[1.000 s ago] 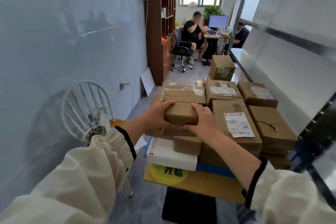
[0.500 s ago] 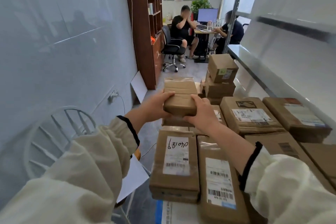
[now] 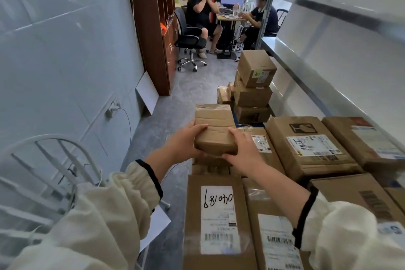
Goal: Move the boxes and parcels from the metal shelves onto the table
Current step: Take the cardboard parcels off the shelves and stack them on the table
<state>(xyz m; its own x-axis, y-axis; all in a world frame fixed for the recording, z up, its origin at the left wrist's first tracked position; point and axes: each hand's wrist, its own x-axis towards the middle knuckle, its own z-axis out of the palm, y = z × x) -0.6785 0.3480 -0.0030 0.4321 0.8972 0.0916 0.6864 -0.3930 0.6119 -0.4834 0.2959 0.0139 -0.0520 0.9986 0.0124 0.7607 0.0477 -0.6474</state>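
Both hands grip a small brown parcel (image 3: 215, 132): the left hand (image 3: 186, 142) wraps its left edge, the right hand (image 3: 243, 149) clamps its near right corner, fingers closed on the cardboard. The parcel hangs above the left edge of the packed boxes (image 3: 311, 144). Left of the parcel lies open floor (image 3: 175, 105); right of it runs the metal shelf (image 3: 306, 76).

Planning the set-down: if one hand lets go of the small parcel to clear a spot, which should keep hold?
Probably the left hand: it cups the small parcel from underneath, while the right hand is nearer the stacked boxes.
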